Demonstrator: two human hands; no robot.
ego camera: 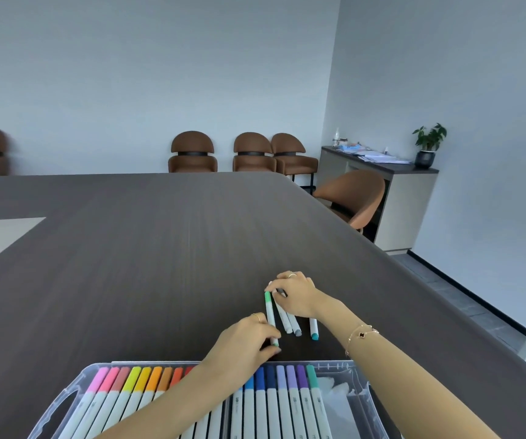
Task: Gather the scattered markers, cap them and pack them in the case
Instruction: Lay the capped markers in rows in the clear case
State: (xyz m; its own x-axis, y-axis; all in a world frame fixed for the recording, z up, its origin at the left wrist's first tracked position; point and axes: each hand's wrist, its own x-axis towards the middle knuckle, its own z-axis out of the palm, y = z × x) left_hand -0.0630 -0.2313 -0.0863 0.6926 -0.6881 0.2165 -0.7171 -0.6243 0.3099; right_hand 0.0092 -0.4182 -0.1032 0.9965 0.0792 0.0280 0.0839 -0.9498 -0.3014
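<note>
Case [355, 383] nearly full; free slots remain at its right end. Judged late-stage: three markers [290, 323] lie loose on the tabletop [160, 248] beneath the right fingers. Left hand [242, 345] pinches the green marker [270, 315] near end; right hand [293, 294] pinches its far cap.

Matt wood table [160, 248]; clear plastic case [65, 403]

Green marker [270, 315] between both hands
</note>
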